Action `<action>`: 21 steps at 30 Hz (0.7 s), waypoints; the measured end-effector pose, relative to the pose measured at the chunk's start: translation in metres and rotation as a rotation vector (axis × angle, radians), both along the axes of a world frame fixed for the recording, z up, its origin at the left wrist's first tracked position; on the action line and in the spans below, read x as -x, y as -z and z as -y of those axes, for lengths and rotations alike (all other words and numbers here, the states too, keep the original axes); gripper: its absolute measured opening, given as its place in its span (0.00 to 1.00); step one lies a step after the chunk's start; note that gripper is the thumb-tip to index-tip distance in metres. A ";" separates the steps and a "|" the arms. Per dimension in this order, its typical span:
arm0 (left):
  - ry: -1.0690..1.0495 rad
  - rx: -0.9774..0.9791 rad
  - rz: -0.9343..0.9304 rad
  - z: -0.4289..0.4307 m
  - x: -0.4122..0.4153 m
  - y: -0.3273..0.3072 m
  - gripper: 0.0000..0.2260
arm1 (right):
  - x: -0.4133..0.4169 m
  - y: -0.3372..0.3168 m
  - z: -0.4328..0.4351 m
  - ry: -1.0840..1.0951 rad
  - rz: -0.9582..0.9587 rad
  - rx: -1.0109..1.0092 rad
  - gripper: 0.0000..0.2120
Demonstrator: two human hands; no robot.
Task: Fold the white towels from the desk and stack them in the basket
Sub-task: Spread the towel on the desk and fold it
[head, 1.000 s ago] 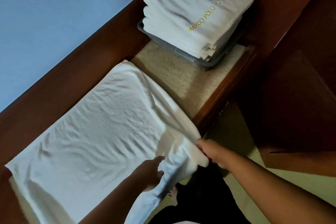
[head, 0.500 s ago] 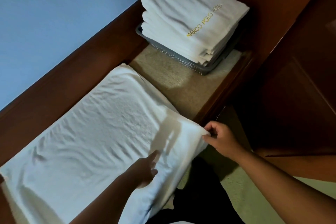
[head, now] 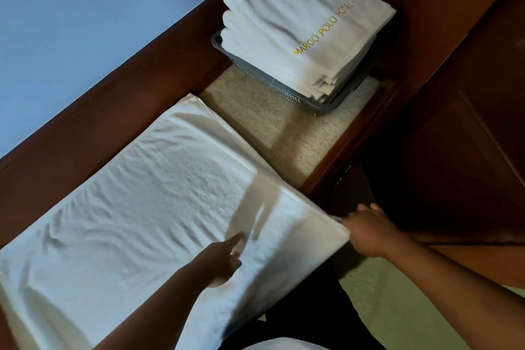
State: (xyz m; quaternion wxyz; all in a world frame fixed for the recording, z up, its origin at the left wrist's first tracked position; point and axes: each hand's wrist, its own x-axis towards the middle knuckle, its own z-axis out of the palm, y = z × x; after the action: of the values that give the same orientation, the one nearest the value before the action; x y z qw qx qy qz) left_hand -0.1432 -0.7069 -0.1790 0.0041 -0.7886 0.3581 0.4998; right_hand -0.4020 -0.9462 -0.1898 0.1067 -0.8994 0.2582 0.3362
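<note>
**A:** What does the grey basket (head: 272, 85) hold?

**B:** A stack of folded towels (head: 298, 23), all white. They are piled well above the basket's perforated wall and hang over its rim. The top one carries yellow lettering, MARCO POLO HOTEL.

**A:** And where is the towel being worked on?

**B:** The spread towel (head: 142, 207) lies flat on the desk (head: 270, 128), apart from the basket, to its left and nearer the person. A bare strip of speckled desk top separates them. The towel's front edge hangs over the desk edge.

**A:** Where are the hands?

**B:** Both are on the side of the spread towel away from the basket. The left hand (head: 221, 260) is over the cloth near its front edge. Its fingers are loosely apart and the forefinger is stretched out. I cannot tell whether it presses down. The right hand (head: 369, 231) grips the towel corner nearest the person, below the basket. Its fingers curl at the folded edge, with their tips hidden by the cloth.

**A:** What is behind the basket?

**B:** Dark wood panelling, and to the basket's left a blue wall (head: 85, 23).
</note>
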 end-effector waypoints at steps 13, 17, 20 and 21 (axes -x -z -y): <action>0.047 -0.044 0.029 0.006 -0.015 0.010 0.28 | 0.049 0.028 0.002 0.197 0.437 0.014 0.05; 0.139 -0.091 0.090 0.015 -0.012 0.010 0.30 | 0.043 0.043 -0.001 0.274 0.341 0.075 0.06; 0.179 -0.091 0.124 0.018 -0.009 0.012 0.30 | 0.038 0.046 -0.003 0.387 0.310 0.084 0.05; 0.183 -0.091 0.130 0.017 -0.008 0.012 0.30 | 0.038 0.049 -0.002 0.457 0.266 0.062 0.05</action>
State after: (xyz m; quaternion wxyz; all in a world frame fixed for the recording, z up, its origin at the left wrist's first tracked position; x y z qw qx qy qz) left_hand -0.1349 -0.7243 -0.1913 0.1089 -0.7823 0.4046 0.4609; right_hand -0.4396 -0.9438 -0.2387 0.1855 -0.8569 0.4484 0.1740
